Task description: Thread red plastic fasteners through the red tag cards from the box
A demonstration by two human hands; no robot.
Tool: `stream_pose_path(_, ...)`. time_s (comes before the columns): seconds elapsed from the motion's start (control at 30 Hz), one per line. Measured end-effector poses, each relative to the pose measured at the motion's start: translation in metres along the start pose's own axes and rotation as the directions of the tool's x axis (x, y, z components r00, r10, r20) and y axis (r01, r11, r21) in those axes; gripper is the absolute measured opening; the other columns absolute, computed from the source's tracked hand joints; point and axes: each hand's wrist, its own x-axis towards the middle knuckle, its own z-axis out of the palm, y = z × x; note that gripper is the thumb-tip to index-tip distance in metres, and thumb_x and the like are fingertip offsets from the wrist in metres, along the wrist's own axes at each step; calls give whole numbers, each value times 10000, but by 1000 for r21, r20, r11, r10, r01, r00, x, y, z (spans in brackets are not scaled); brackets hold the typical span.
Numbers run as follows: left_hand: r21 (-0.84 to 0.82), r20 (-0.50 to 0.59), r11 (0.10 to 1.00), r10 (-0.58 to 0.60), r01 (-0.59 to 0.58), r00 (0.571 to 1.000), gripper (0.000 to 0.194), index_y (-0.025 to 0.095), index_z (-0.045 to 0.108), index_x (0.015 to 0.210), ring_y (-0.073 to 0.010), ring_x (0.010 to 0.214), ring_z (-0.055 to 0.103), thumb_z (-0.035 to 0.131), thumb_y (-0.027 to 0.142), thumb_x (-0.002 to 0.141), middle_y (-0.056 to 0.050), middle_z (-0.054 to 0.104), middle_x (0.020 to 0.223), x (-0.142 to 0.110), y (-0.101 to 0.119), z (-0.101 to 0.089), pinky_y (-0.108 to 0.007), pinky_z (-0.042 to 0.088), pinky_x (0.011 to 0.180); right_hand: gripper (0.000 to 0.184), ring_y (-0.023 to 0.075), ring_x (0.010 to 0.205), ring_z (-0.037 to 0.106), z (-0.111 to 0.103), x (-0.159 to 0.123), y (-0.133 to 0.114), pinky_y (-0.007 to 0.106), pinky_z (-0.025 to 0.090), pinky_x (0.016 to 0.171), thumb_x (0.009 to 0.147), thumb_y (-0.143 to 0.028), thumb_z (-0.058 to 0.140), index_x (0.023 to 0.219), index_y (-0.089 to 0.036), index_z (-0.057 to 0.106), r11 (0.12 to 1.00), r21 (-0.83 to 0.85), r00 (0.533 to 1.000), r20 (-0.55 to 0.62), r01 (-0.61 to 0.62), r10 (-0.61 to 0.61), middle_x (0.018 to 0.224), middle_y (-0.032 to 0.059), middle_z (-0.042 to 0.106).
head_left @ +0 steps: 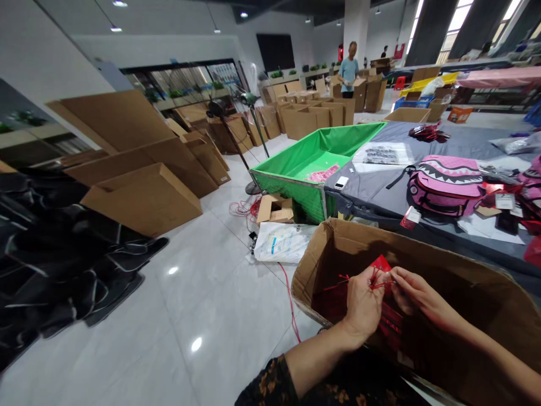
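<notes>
Left hand: your left hand (364, 304) is raised over the open cardboard box (477, 293), its back turned to you, the fingers curled in and pinching the red strings (374, 283) at the edge of a red tag.
Right hand: your right hand (416, 296) meets the left just beside it, thumb and forefinger pressed together on the same red tag (381, 264) and its strings.
Red tag: it stands up between your two hands, above the box's inside, with thin red strings trailing off to the left of it.
Cardboard box: it lies open right under your hands, flaps spread; more red tags (391, 324) lie dark in its bottom, too shadowed to count.
Worktop: the grey-covered worktop (380, 186) runs just behind the box's far flap.
Backpack: a pink backpack (446, 183) with a toothed shark mouth lies on the worktop, behind the box and to the right.
White tags: loose tags and red bits lie on the worktop right of the backpack.
Green bin: a green fabric bin (313, 163) stands behind the box, against the worktop's left end.
White bag: a white plastic bag (281, 242) lies on the floor just left of the box.
Flat cartons: big folded cartons (141, 197) lie on the floor, well left of the box.
Person: a person (349, 70) in a blue shirt stands far behind the box among other cartons.
</notes>
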Motion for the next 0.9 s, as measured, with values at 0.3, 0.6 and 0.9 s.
stream_pose_path(0.3, -132, 56, 991, 37, -30, 998, 315, 197, 564, 847, -134, 699, 472, 413, 443, 974, 5, 567, 769, -1, 4, -3, -264, 400, 711, 307, 214, 501, 607, 4, -4, 4, 299, 411, 505, 941, -525, 332, 894, -250, 460, 820, -572, 972, -175, 31, -159, 622, 26, 638)
stream_pose_path(0.6, -271, 67, 962, -13, 31, 998, 59, 190, 556, 786, -137, 730, 482, 576, 230, 747, 11, 558, 762, 2, 7, -10, -261, 408, 728, 186, 186, 497, 614, 2, -10, -1, 276, 423, 463, 983, -334, 330, 956, -233, 484, 640, -736, 942, -10, 221, -337, 685, 20, 654)
stream_pose_path(0.9, -202, 15, 978, 52, -48, 999, 64, 205, 499, 837, -124, 737, 472, 526, 194, 780, 22, 522, 802, 0, 2, -13, -252, 385, 721, 175, 253, 1007, 597, -10, -7, -1, 441, 521, 819, 951, -383, 604, 1056, -359, 742, 551, -707, 744, -53, 443, -666, 1109, 67, 620)
